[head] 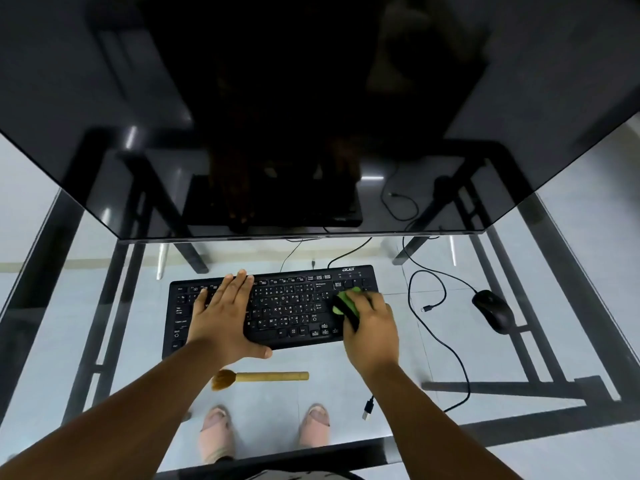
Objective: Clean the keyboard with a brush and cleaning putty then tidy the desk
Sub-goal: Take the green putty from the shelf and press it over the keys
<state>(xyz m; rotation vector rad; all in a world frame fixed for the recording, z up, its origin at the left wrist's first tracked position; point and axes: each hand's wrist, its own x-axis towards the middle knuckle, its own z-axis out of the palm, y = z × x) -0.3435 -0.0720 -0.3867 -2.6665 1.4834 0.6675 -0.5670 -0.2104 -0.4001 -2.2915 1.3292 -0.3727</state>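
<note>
From the head view, the keyboard (273,308) is pinned flat by the left hand (221,317), fingers spread; green putty (343,301) is clamped in the right hand (369,327) at the keyboard's right end, long axis leftward; the brush (259,377) lies near, nearer the left hand.

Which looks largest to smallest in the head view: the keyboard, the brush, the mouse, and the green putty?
1. keyboard, by far the largest.
2. brush, long but thin.
3. mouse, shorter than the brush but wider.
4. green putty, smallest in view, though the right hand partly hides it.
</note>
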